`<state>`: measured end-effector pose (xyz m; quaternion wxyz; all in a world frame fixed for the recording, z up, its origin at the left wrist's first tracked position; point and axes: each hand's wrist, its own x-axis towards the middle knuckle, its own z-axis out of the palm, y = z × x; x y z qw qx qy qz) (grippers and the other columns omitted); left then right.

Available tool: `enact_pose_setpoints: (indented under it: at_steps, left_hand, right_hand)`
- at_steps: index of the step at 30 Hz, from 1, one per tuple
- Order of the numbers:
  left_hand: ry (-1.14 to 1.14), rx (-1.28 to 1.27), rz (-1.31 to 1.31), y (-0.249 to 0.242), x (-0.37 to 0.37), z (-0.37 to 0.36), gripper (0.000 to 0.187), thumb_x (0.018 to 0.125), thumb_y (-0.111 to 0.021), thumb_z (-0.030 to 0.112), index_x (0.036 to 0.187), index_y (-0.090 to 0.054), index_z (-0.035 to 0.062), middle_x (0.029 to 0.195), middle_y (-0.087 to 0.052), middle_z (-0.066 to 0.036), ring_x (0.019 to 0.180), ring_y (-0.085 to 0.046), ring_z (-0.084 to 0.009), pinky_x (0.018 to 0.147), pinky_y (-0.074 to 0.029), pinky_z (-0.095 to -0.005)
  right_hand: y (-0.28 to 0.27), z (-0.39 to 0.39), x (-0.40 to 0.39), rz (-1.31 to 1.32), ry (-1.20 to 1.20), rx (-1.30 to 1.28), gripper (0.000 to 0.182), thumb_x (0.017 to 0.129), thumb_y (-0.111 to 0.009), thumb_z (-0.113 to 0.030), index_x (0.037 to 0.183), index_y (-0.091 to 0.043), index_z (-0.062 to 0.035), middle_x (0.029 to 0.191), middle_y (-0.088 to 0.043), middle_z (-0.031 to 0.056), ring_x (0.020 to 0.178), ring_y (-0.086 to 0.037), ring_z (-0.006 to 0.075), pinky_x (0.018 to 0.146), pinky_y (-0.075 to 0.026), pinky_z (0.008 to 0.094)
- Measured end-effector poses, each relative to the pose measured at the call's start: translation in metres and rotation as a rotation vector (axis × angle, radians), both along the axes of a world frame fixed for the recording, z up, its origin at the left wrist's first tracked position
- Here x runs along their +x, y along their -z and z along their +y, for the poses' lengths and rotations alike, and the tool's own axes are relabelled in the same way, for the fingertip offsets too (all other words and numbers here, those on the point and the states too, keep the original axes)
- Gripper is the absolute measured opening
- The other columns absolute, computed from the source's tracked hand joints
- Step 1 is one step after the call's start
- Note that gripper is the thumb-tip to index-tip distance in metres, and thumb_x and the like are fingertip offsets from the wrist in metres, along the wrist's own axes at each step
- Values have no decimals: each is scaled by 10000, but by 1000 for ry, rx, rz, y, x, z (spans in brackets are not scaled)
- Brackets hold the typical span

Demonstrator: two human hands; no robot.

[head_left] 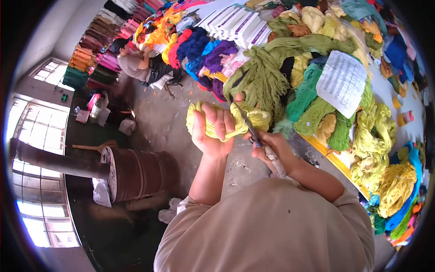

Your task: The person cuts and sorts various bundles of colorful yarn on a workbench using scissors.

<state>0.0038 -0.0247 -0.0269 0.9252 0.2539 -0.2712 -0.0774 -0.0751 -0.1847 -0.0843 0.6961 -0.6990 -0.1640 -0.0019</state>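
A pale yellow skein of yarn (259, 118) is bunched in my left hand (213, 124), whose fingers wrap round its middle. Both ends of the skein stick out past the hand. My right hand (282, 147) is closed on a pair of scissors (246, 117), with the dark blades pointing up and away across the skein's right part. Pale wrapping shows on the scissors' handle. Behind the skein, olive green yarn (258, 77) hangs over the table's edge.
The table (333, 158) on the right bears heaped yarn and a printed sheet (342, 84). Stacked white packs (233, 25) lie farther back. A rusty drum (140, 174) with a pipe stands left. Another person (136, 63) sits near hanging yarn. Thread scraps litter the floor.
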Motion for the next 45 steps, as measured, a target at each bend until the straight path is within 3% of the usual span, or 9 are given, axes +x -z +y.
enact_pose_setpoints:
  at_steps: [7, 12, 17, 25, 29, 35, 36, 39, 45]
  left_hand:
    - [30, 116, 94, 25, -11, 18, 423, 1054, -401, 426, 782, -425, 103, 497, -453, -17, 512, -501, -172, 1130, -319, -479]
    - [-74, 307, 140, 18, 6, 42, 424, 1043, -401, 484, 852, -465, 111, 514, -466, 4, 541, -511, -176, 1099, -340, -541]
    - [24, 417, 146, 58, -20, 47, 494, 989, -462, 577, 781, -465, 128, 462, -451, 3, 480, -481, -166, 1126, -345, -505]
    - [9, 378, 159, 73, -13, 64, 501, 970, -503, 581, 833, -534, 100, 475, -477, -2, 480, -558, -171, 1090, -414, -510]
    - [18, 406, 167, 69, -11, 61, 526, 985, -502, 552, 771, -502, 71, 477, -467, -20, 454, -515, -165, 799, -541, -338]
    - [-55, 390, 325, 96, -19, 58, 392, 1031, -471, 443, 881, -510, 83, 495, -444, -30, 427, -463, -174, 444, -387, -318]
    - [-148, 322, 363, 97, -23, 48, 388, 1026, -483, 439, 877, -506, 82, 499, -444, -32, 428, -465, -176, 603, -519, -349]
    - [-438, 430, 130, 76, -9, 50, 381, 1030, -476, 434, 872, -497, 89, 509, -443, -20, 466, -490, -177, 1058, -437, -511]
    - [-67, 362, 113, -34, 17, 12, 338, 1061, -429, 395, 922, -525, 101, 592, -415, 17, 565, -445, -126, 904, -528, -477]
  right_hand:
    - [18, 11, 12, -72, 21, -157, 575, 895, -657, -576, 1046, -645, -21, 699, -571, 9, 604, -503, 78, 571, -437, 269]
    - [-3, 24, -14, 499, -228, 142, 471, 1003, -531, -494, 1116, -622, -46, 680, -570, 7, 584, -519, 75, 560, -434, 234]
    - [32, 37, -1, 204, -131, 7, 428, 1010, -536, -466, 1061, -630, -51, 724, -610, 12, 650, -561, 81, 598, -460, 253]
    - [37, 46, -19, 518, -215, 218, 453, 1012, -517, -494, 970, -638, -60, 647, -581, 4, 566, -541, 86, 538, -442, 256]
    - [36, 45, -9, 507, -190, 145, 475, 1008, -517, -508, 951, -633, -51, 641, -580, 17, 568, -547, 100, 546, -440, 264]
    - [26, 44, -2, 538, -53, 207, 522, 1031, -417, -541, 992, -631, -67, 587, -537, -15, 506, -507, 79, 476, -401, 244]
    - [25, 37, 4, 654, -73, 308, 538, 1017, -425, -572, 1015, -632, -75, 608, -545, -10, 508, -506, 82, 475, -405, 246]
    - [40, 10, 11, 417, -65, 414, 404, 1003, -550, -470, 1055, -637, -79, 658, -553, 5, 585, -542, 86, 508, -420, 237]
    - [70, -93, -34, 469, 202, 508, 373, 939, -685, -142, 1269, -526, -74, 966, -613, 25, 877, -592, 120, 814, -484, 284]
